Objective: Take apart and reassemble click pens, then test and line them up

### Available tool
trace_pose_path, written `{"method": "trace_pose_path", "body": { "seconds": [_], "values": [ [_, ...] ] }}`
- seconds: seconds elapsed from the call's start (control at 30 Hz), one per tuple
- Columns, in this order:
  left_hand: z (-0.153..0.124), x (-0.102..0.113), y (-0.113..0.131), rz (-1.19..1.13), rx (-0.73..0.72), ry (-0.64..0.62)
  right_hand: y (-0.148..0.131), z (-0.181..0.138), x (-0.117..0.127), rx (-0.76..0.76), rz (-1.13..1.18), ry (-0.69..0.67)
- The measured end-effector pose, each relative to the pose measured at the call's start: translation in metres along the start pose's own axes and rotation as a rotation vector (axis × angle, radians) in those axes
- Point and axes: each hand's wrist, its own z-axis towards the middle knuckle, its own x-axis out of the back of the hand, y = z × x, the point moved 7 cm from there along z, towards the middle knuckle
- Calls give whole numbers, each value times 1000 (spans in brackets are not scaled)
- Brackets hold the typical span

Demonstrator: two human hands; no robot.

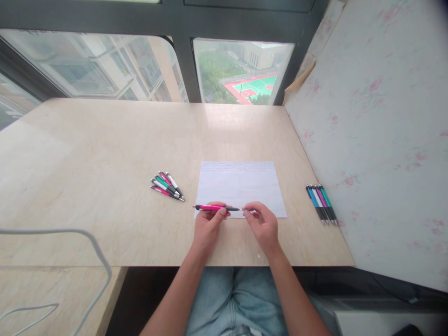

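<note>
My left hand (208,227) is closed round a pink pen (213,207) and holds it level over the near edge of a white sheet of paper (241,186). My right hand (263,225) pinches at the pen's tip end, thumb and fingers together; what it grips there is too small to make out. A loose bunch of several pens (167,185) lies on the table to the left of the sheet. Another row of several pens (322,203) lies to the right, side by side.
The beige stone table (105,154) ends at a window along the far side. A floral-papered wall (378,140) stands at the right. A white cable (87,242) loops over the near left corner. My knees in jeans show below the table edge.
</note>
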Motion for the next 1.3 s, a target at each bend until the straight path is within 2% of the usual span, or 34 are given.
{"method": "trace_pose_path", "body": {
  "seconds": [0.17,0.4,0.6,0.73,0.9,1.13,1.3],
  "values": [
    [-1,-1,1,-14,2,2,1,0,-1,0,-51,-13],
    [-2,-1,-1,-61,17,3,1,1,6,-1,-35,77],
    [1,-11,4,-233,23,-13,1,2,10,-9,-40,150],
    [5,-13,0,-264,55,-26,3,3,12,-35,-43,172],
    [5,-8,-6,-274,86,-55,4,3,10,-30,-58,148],
    [2,-9,-5,-350,151,-31,2,2,5,8,-93,112],
    [0,-11,-6,-243,144,-55,1,1,5,13,-84,94]
  ]
}}
